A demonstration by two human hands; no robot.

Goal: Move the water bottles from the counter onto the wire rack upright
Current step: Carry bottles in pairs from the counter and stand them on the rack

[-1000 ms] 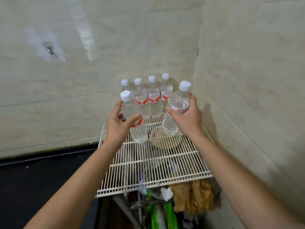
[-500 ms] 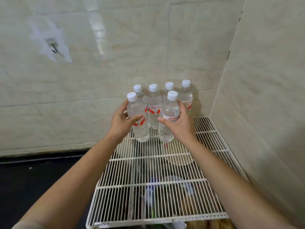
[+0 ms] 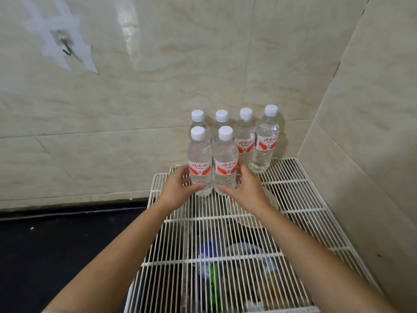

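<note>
Six clear water bottles with white caps and red-and-white labels stand upright at the far end of the white wire rack (image 3: 293, 199). Several form a back row (image 3: 265, 141) against the wall. Two stand in front of them. My left hand (image 3: 178, 190) wraps the base of the front left bottle (image 3: 199, 154), thumb in front and fingers behind. My right hand (image 3: 246, 190) holds the base of the front right bottle (image 3: 225, 154) the same way. Both front bottles rest on the rack wires, touching each other.
Tiled walls close off the rack at the back and on the right. A taped hook (image 3: 65, 44) hangs on the back wall. A black counter (image 3: 45, 245) lies to the left. Under the rack are a pale bowl (image 3: 248, 215) and bagged items (image 3: 237, 267).
Both hands have set their bottles down upright in front of the back row and slid from mid-bottle to the bases. The right bottle, tilted a second ago, now stands straight.
</note>
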